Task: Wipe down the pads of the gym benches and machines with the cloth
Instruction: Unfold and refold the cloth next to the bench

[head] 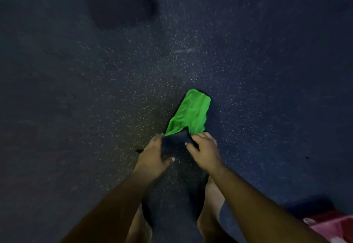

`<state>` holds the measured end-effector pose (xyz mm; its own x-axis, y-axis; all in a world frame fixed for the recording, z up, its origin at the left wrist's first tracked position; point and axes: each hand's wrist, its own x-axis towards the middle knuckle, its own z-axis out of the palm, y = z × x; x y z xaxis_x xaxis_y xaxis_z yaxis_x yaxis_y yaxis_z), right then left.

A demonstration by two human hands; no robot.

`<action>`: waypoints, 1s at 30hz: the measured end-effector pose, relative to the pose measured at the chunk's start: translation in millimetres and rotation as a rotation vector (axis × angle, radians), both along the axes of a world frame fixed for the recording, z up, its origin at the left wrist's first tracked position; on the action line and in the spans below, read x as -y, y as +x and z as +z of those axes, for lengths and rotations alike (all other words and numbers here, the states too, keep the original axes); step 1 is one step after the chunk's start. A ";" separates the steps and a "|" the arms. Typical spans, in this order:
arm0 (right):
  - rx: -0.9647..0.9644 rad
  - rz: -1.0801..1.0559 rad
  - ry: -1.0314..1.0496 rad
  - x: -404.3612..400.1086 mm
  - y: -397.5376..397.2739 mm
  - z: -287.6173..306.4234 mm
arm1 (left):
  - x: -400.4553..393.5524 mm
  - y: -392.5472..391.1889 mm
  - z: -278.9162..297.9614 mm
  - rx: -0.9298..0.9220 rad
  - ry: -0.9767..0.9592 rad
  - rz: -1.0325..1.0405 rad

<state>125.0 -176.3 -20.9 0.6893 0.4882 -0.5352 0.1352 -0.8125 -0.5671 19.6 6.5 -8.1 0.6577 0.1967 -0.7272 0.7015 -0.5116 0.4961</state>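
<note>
Looking down: both arms reach forward from the bottom of the shot and nearly meet in the middle, over a dark speckled floor (95, 90).
Left hand: the left hand (153, 154) comes in from the lower left, back of the hand up, fingers stretched forward with the tips right at the near left corner of the cloth. Thumb sticks out to the right, nail showing. Looks like a fingertip pinch on that corner, but it's blurry, so honestly can't tell if it's really clamped or just touching.
Right hand: the right hand (205, 152) comes in from the lower right, fingers curled down over the near right edge of the cloth, so that one's got a grip on it.
Spacing: hands sit side by side, close but not touching, a dark gap between them.
Cloth: the green cloth (189, 114) is bunched and wrinkled, stretching away from the fingers toward the top of the frame, held between the two hands above the floor.
Below the arms: the person's bare feet (214, 195) show on the floor, partly hidden by the forearms.
Corner stuff: something red and pink (332, 227) at the bottom right edge, too blurry to say what.
Top left: a darker blob (120, 4) on the floor, can't make it out.
</note>
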 end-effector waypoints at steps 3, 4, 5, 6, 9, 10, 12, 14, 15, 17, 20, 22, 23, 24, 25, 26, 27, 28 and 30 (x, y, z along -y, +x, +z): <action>-0.055 0.069 0.239 -20.2 4.7 99.1 | -13.2 16.6 87.0 0.130 -0.009 -0.032; -0.097 0.057 0.291 -28.1 8.4 133.3 | -19.3 22.8 115.3 0.145 -0.021 -0.032; -0.146 0.049 0.330 -37.7 12.5 179.3 | -29.2 28.9 156.5 0.153 -0.047 -0.026; -0.195 0.025 0.335 -47.0 15.8 220.5 | -39.2 34.9 192.9 0.114 -0.083 -0.019; -0.220 -0.108 0.412 -68.8 14.0 334.7 | -71.4 34.5 297.8 0.024 -0.150 -0.064; -0.181 -0.150 0.436 -77.1 9.6 380.9 | -85.1 28.4 344.1 0.036 -0.152 -0.066; -0.113 -0.222 0.465 -93.3 1.6 461.1 | -110.6 14.9 423.8 0.065 -0.125 -0.046; -0.090 -0.299 0.505 -106.7 -2.3 522.6 | -133.3 -0.4 485.4 0.087 -0.102 -0.024; -0.069 -0.334 0.533 -113.2 -6.1 559.5 | -145.1 -12.2 522.6 0.108 -0.091 -0.009; -0.013 -0.408 0.597 -123.6 -12.4 624.0 | -167.8 -35.9 580.1 0.153 -0.077 0.054; -0.027 -0.462 0.692 -128.5 -17.0 692.8 | -190.2 -63.3 649.9 0.327 -0.109 0.172; -0.148 -0.476 0.782 -129.4 -19.6 725.6 | -198.5 -74.5 697.0 0.438 -0.195 0.292; -0.247 -0.470 0.823 -129.7 -18.8 736.4 | -200.8 -74.9 716.2 0.483 -0.240 0.338; -0.332 -0.452 0.848 -130.6 -17.9 745.8 | -203.0 -73.6 733.6 0.536 -0.268 0.377; -0.384 -0.425 0.839 -134.0 -16.1 755.1 | -205.1 -72.3 752.8 0.596 -0.274 0.402; -0.408 -0.405 0.815 -137.6 -15.1 761.3 | -206.2 -70.3 766.4 0.635 -0.283 0.422; -0.394 -0.390 0.796 -143.7 -12.8 767.8 | -208.4 -66.2 779.6 0.658 -0.281 0.430; -0.353 -0.388 0.791 -150.2 -9.9 771.7 | -211.1 -61.8 789.2 0.659 -0.277 0.439; -0.249 -0.458 0.840 -163.2 -1.5 774.8 | -220.6 -52.3 800.5 0.615 -0.177 0.433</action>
